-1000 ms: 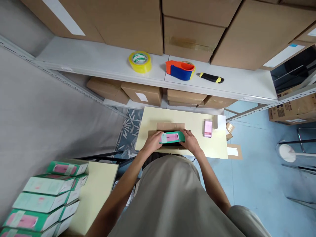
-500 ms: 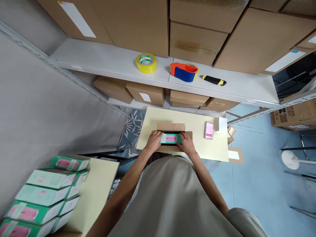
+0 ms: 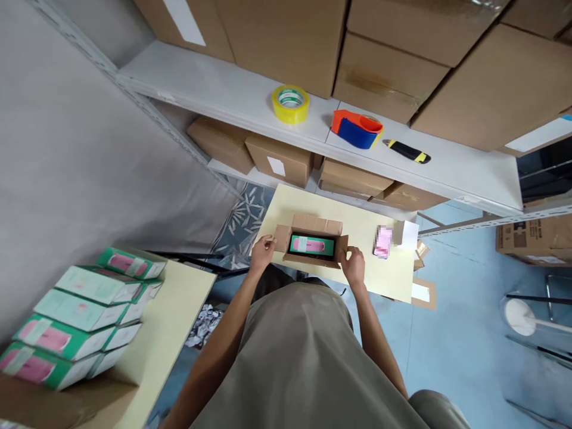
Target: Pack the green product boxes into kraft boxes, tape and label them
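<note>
A small open cardboard box (image 3: 316,225) sits on the cream table with its flaps spread. Inside it lies a green box with a pink picture (image 3: 310,245), face up. My left hand (image 3: 263,255) is at the outer edge of the left flap (image 3: 281,236), thumb and fingers closed at that edge. On the other side, my right hand (image 3: 354,266) pinches the right flap (image 3: 341,245), which stands partly raised. Neither hand touches the green box.
Matching green boxes (image 3: 84,310) are stacked on a side table at left. On the shelf rest yellow tape (image 3: 290,106), a tape dispenser (image 3: 356,130) and a utility knife (image 3: 407,151). A pink item (image 3: 383,242) and a white box (image 3: 407,235) stand on the table's right.
The green box was lowered from both hands into the cardboard box and let go. My hands then moved apart to the two side flaps. The view has shifted and turned slightly.
</note>
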Action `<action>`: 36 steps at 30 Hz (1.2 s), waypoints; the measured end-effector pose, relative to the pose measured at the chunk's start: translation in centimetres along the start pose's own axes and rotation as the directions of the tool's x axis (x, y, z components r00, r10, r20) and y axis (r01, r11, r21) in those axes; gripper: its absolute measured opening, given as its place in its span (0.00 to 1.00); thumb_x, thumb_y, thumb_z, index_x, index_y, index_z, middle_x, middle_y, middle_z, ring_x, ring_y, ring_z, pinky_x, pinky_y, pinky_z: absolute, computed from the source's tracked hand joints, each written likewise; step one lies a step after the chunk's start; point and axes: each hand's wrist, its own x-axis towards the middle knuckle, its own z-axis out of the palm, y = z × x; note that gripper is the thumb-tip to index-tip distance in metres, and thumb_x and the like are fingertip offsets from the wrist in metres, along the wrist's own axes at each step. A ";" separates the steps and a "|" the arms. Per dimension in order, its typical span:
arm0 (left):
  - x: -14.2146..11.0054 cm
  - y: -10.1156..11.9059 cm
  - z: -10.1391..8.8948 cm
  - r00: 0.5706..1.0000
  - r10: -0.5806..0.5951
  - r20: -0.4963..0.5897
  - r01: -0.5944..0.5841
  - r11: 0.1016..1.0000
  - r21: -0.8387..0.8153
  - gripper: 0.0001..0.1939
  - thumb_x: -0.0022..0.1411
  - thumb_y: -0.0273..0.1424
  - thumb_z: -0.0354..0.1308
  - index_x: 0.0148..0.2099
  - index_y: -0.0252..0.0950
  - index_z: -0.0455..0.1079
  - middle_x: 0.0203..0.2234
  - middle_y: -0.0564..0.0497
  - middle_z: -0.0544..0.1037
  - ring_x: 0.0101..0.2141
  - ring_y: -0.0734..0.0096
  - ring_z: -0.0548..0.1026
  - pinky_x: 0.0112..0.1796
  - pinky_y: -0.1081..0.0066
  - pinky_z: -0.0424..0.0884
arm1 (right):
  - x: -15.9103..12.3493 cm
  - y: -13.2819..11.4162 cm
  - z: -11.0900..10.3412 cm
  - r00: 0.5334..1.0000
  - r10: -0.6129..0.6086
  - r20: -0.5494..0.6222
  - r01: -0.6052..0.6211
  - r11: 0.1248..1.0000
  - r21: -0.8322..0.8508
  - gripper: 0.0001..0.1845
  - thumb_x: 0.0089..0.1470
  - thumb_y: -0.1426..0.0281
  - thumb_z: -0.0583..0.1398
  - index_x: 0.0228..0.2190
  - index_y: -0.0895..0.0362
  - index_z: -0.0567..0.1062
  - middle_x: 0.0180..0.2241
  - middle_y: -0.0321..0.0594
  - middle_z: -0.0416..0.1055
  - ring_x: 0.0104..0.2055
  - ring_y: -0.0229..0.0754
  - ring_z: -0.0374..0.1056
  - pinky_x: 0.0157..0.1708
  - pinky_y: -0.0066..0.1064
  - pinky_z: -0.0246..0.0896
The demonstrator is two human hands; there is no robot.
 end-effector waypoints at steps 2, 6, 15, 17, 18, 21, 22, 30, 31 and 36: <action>-0.5 -0.7 -0.2 0.999 0.033 -0.029 -0.036 0.996 -0.077 0.16 0.67 0.36 0.59 0.52 0.34 0.79 0.41 0.40 0.87 0.45 0.54 0.86 0.52 0.60 0.79 | 0.3 -0.5 0.1 1.000 -0.026 0.001 0.026 1.000 0.007 0.20 0.68 0.55 0.53 0.38 0.56 0.77 0.40 0.55 0.79 0.47 0.57 0.74 0.50 0.48 0.70; -2.4 -1.8 -1.9 0.993 0.033 -0.114 -0.055 0.980 -0.190 0.13 0.64 0.36 0.59 0.45 0.36 0.82 0.40 0.43 0.88 0.43 0.55 0.85 0.51 0.59 0.80 | 1.1 -2.8 0.8 0.998 -0.047 0.030 0.046 0.998 0.039 0.22 0.64 0.52 0.54 0.37 0.56 0.78 0.41 0.56 0.81 0.44 0.56 0.76 0.47 0.46 0.72; -12.2 -12.0 -13.9 0.895 -0.224 -0.387 0.102 0.945 -0.312 0.15 0.65 0.40 0.58 0.45 0.38 0.81 0.41 0.43 0.88 0.44 0.54 0.86 0.52 0.59 0.80 | -0.7 -15.9 8.1 0.873 -0.345 0.345 0.290 0.935 0.202 0.23 0.61 0.48 0.56 0.35 0.54 0.76 0.40 0.50 0.82 0.39 0.52 0.77 0.46 0.46 0.77; -15.7 -15.5 -16.8 0.841 -0.316 -0.439 0.150 0.916 -0.372 0.16 0.65 0.42 0.59 0.45 0.38 0.80 0.42 0.43 0.88 0.45 0.54 0.86 0.52 0.60 0.79 | -2.3 -19.9 10.8 0.792 -0.443 0.420 0.359 0.895 0.265 0.21 0.61 0.48 0.57 0.34 0.53 0.75 0.38 0.48 0.82 0.39 0.50 0.77 0.47 0.44 0.77; -17.5 -17.2 -18.0 0.809 -0.358 -0.466 0.168 0.901 -0.401 0.16 0.65 0.42 0.59 0.46 0.38 0.80 0.43 0.43 0.88 0.45 0.55 0.86 0.52 0.61 0.79 | -3.3 -21.8 12.3 0.748 -0.482 0.455 0.390 0.875 0.286 0.20 0.62 0.49 0.57 0.34 0.52 0.74 0.38 0.47 0.82 0.39 0.49 0.77 0.47 0.43 0.77; -22.6 -21.1 -21.0 0.702 -0.471 -0.534 0.230 0.860 -0.455 0.16 0.66 0.42 0.58 0.46 0.37 0.80 0.43 0.43 0.88 0.46 0.54 0.86 0.51 0.62 0.79 | -6.6 -27.4 17.0 0.633 -0.545 0.549 0.474 0.834 0.281 0.19 0.61 0.49 0.56 0.32 0.51 0.72 0.36 0.45 0.81 0.38 0.49 0.76 0.45 0.39 0.75; -24.1 -22.1 -21.9 0.670 -0.496 -0.551 0.257 0.853 -0.455 0.16 0.67 0.42 0.58 0.47 0.37 0.80 0.42 0.43 0.88 0.45 0.54 0.86 0.49 0.62 0.79 | -7.8 -29.2 18.5 0.601 -0.557 0.574 0.505 0.821 0.267 0.19 0.60 0.49 0.56 0.31 0.51 0.71 0.35 0.45 0.81 0.38 0.49 0.76 0.43 0.39 0.74; -30.5 -26.8 -27.2 0.590 -0.501 -0.633 0.482 0.848 -0.222 0.14 0.73 0.36 0.56 0.48 0.38 0.82 0.47 0.43 0.87 0.41 0.52 0.85 0.44 0.63 0.76 | -16.8 -38.4 27.4 0.426 -0.631 0.648 0.634 0.720 0.284 0.17 0.56 0.51 0.56 0.28 0.51 0.69 0.33 0.47 0.81 0.36 0.50 0.75 0.40 0.36 0.67; -30.9 -27.1 -27.7 0.596 -0.502 -0.627 0.492 0.845 -0.208 0.13 0.73 0.34 0.56 0.48 0.38 0.82 0.47 0.43 0.87 0.43 0.51 0.85 0.44 0.63 0.76 | -17.5 -38.8 27.9 0.419 -0.631 0.653 0.635 0.718 0.286 0.17 0.56 0.51 0.56 0.28 0.51 0.69 0.33 0.47 0.80 0.36 0.50 0.75 0.40 0.36 0.67; -33.0 -29.1 -30.9 0.599 -0.470 -0.649 0.424 0.873 -0.242 0.14 0.74 0.33 0.55 0.52 0.39 0.81 0.48 0.44 0.86 0.42 0.53 0.84 0.47 0.62 0.76 | -19.4 -39.6 29.3 0.399 -0.619 0.677 0.645 0.714 0.273 0.19 0.58 0.49 0.56 0.26 0.50 0.67 0.30 0.45 0.79 0.35 0.50 0.73 0.39 0.35 0.66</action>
